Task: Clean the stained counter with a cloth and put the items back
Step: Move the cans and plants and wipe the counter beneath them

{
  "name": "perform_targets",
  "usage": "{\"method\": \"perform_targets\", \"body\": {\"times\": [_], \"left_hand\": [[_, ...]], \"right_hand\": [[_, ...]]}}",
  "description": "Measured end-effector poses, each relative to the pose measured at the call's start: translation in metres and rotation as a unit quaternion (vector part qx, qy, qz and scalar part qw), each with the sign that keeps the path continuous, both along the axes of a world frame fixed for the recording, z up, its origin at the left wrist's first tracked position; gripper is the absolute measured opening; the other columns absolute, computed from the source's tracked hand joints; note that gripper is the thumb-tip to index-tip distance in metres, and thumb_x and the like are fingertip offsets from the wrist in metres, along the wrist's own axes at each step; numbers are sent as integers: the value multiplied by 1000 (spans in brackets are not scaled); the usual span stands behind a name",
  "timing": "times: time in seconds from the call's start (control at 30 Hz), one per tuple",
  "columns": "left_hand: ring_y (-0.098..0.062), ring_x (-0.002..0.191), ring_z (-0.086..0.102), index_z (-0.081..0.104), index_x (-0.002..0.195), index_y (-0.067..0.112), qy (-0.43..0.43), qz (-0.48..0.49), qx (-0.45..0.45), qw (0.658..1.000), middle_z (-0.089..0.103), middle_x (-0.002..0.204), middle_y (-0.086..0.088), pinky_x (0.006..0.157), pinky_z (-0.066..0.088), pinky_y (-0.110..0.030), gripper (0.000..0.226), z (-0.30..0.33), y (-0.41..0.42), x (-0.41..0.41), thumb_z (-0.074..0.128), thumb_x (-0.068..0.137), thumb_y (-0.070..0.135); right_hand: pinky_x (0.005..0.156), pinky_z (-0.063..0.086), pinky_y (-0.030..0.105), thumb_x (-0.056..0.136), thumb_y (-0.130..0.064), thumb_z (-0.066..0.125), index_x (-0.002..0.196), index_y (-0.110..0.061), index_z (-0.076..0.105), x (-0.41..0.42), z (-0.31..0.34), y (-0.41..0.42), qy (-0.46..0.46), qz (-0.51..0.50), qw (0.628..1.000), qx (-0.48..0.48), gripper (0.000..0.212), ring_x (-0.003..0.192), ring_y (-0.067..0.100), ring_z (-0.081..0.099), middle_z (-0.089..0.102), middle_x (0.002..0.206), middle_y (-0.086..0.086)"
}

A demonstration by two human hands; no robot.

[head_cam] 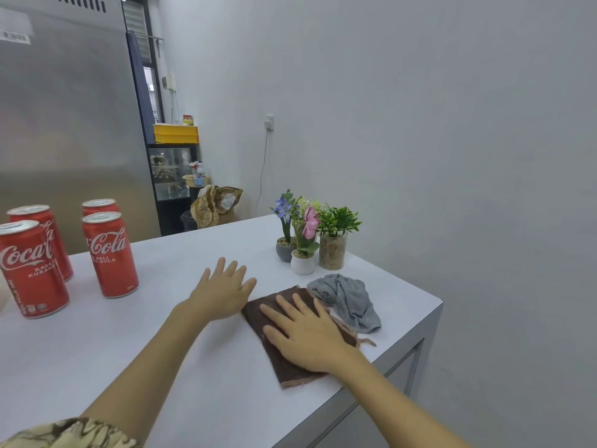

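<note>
While the right hand [310, 334] pressed flat, fingers straight, on the folded brown cloth [284, 360] to wipe, the left hand [223, 295] rested spread, bracing on the white counter [161, 350]

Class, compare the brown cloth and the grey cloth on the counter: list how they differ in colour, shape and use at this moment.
The brown cloth is dark brown with a pinkish edge; the grey cloth is pale grey. The brown cloth lies flat and spread out; the grey cloth is crumpled in a heap. The right hand presses flat on the brown cloth; no hand touches the grey cloth. Both lie on the white counter, side by side near its right edge.
</note>
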State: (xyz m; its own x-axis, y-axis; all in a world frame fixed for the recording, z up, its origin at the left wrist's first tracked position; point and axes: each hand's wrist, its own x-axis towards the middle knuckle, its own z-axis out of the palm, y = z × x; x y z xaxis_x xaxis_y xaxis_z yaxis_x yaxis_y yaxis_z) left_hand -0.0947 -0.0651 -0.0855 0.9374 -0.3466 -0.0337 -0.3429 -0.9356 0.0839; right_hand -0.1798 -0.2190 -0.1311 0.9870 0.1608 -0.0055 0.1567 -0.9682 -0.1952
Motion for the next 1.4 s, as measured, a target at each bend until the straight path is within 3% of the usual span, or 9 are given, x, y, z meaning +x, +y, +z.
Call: {"method": "perform_targets", "body": {"times": [0.17, 0.3, 0.47, 0.53, 0.67, 0.87, 1.07, 1.27, 1.4], "left_hand": [[-26, 146, -8, 13, 151, 13, 15, -20, 1, 1000, 5, 159, -6, 117, 0, -44, 54, 11, -11, 7, 16, 102, 38], [-26, 146, -4, 14, 151, 13, 15, -31, -26, 999, 8, 159, -6, 117, 3, -44, 55, 23, -25, 19, 20, 102, 39], [-26, 146, 6, 15, 150, 12, 39, -43, -69, 996, 15, 158, -9, 116, 14, -42, 59, 31, -49, 48, 33, 101, 38], [-25, 144, 17, 15, 150, 12, 58, -39, -102, 992, 18, 157, -9, 114, 21, -38, 61, 30, -55, 65, 39, 99, 36], [-25, 139, 29, 13, 151, 13, 76, -25, -152, 985, 22, 156, -8, 110, 29, -37, 72, 20, -61, 102, 52, 94, 35], [-25, 142, 23, -6, 151, 23, 151, -73, -246, 955, 16, 157, -6, 113, 26, -39, 106, 9, -64, 151, 71, 80, 38], [-17, 110, 59, 53, 125, 18, 153, -132, -344, 917, 61, 120, 2, 97, 47, -34, 60, -8, -74, 174, 79, 73, 31], [-17, 107, 58, 49, 128, 18, 107, -65, -432, 893, 60, 118, -1, 89, 47, -30, 73, 4, -36, 183, 84, 65, 28], [-16, 107, 57, 48, 131, 13, 61, -6, -498, 865, 59, 121, -2, 80, 46, -24, 74, 22, 18, 187, 83, 68, 25]], "right_hand": [[118, -7, 43, 98, -53, 19, 147, -44, 13, -17, 4, -8, 1, 16, 999, 27, 50, 146, 14, -4, 3, 158, -12], [107, 29, 26, 97, -45, 37, 140, -29, 40, -11, 33, -23, -115, -46, 951, 282, 46, 131, 8, 39, 40, 146, -9], [92, 43, 30, 94, -27, 54, 131, -8, 52, 30, 60, -48, -119, -156, 904, 379, 42, 110, 17, 55, 60, 124, 7], [76, 44, 32, 91, -22, 57, 117, -3, 59, 54, 60, -47, -96, -172, 901, 386, 32, 92, 21, 57, 64, 105, 10], [60, 42, 26, 85, -18, 64, 107, -1, 62, 101, 52, -41, -55, -198, 892, 403, 28, 86, 21, 57, 65, 103, 13], [71, 48, 26, 76, -12, 70, 126, -3, 47, 143, 29, -35, -123, -260, 870, 401, 56, 105, 27, 56, 58, 116, 12], [64, 46, 30, 72, -17, 66, 99, -2, 62, 157, 7, -24, -179, -299, 854, 387, 31, 95, 34, 60, 62, 102, 19], [55, 36, 21, 69, -13, 76, 89, -9, 64, 143, 54, -15, -242, -270, 833, 419, 24, 77, 16, 56, 63, 84, 2], [57, 35, 23, 71, -9, 74, 88, -3, 66, 154, 85, 32, -258, -235, 805, 480, 21, 74, 24, 60, 62, 75, 9]]}}
